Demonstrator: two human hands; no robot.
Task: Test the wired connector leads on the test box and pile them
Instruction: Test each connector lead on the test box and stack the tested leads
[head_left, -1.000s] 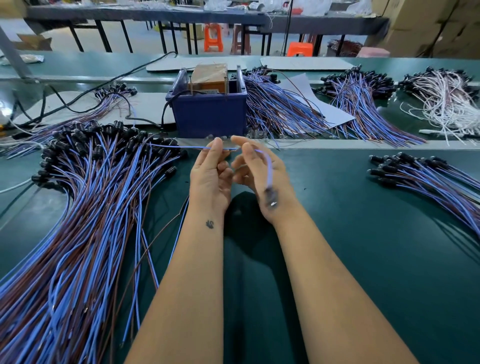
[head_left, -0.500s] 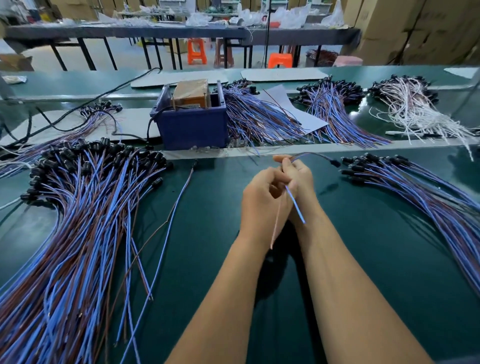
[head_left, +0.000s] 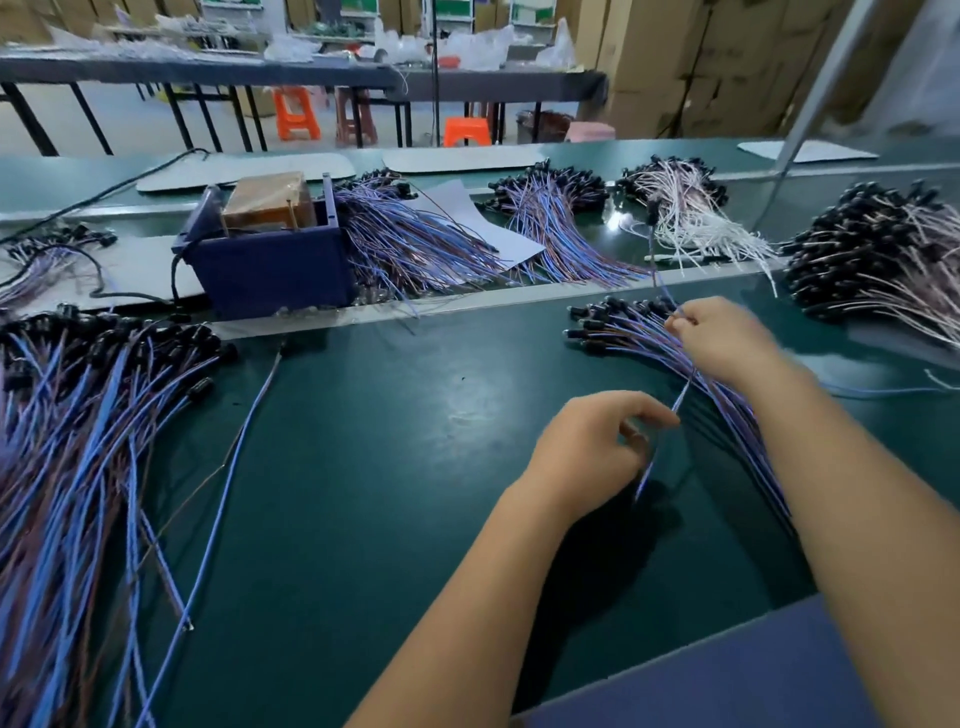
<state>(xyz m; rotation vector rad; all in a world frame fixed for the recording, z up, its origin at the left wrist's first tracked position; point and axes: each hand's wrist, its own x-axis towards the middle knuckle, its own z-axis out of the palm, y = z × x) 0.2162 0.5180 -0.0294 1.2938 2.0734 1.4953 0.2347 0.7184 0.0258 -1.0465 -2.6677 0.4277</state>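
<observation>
Right hand (head_left: 722, 340) pinches one blue lead (head_left: 655, 265) above the small right-side pile (head_left: 644, 338) on the green bench (head_left: 389, 441). Left hand (head_left: 592, 452), fingers curled, nips the lead's blurred lower end. Test box (head_left: 270, 265) well apart, back left; large pile (head_left: 78, 441) at left.

You have bare green mat (head_left: 395, 467) between the big lead pile (head_left: 78, 467) on your left and the smaller pile (head_left: 649, 338) right; the test box (head_left: 270, 260) blocks straight ahead.
</observation>
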